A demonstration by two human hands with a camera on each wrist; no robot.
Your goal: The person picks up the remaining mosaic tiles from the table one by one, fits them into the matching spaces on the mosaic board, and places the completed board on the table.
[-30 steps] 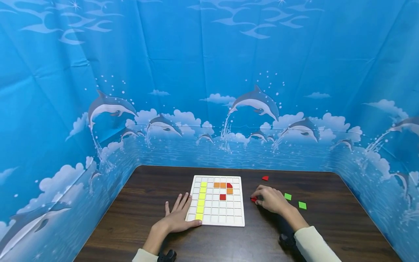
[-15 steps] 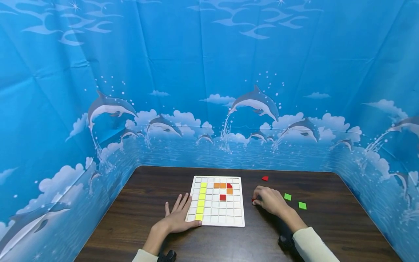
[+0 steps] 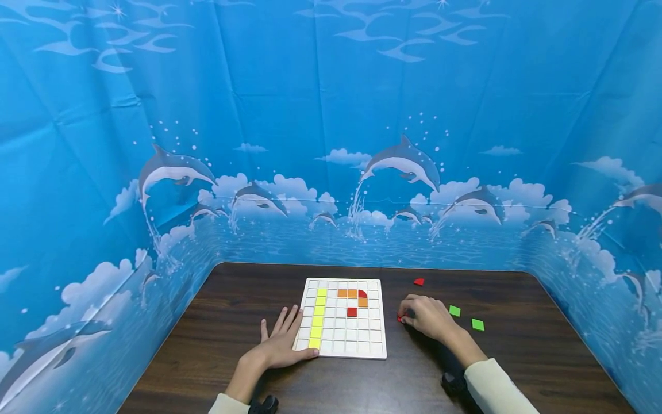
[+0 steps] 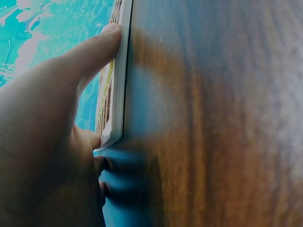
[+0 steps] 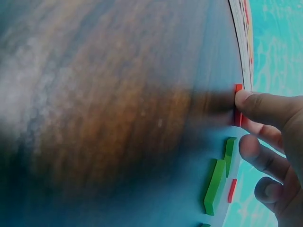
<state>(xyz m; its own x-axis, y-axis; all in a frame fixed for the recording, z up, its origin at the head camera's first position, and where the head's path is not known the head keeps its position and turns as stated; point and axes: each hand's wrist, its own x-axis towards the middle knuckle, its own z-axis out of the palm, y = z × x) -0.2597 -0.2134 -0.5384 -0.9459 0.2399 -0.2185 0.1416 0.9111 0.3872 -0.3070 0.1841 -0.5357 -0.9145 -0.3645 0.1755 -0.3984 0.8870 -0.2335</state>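
A white grid board (image 3: 347,348) lies on the table with a column of yellow tiles (image 3: 317,321), several orange tiles (image 3: 352,293), a red square (image 3: 352,312) and a red rounded tile (image 3: 362,294) on it. My left hand (image 3: 279,348) rests at the board's left side, fingers spread, thumb (image 4: 97,49) along its near edge. To the right of the board, my right hand (image 3: 426,316) pinches a small red tile (image 5: 238,119) between thumb and index finger, close over the table. Its other fingers curl loosely. Most of that tile is hidden in the head view.
Two green square tiles (image 3: 478,325) lie right of my right hand. Farther back is a red quarter-round tile (image 3: 419,282). A blue curtain (image 3: 331,144) printed with dolphins stands around the back and sides of the dark wooden table (image 3: 222,299).
My right hand has shifted slightly to the right, and the red tile at its fingertips has moved and turned a little with it. My left hand and the board have stayed in place.
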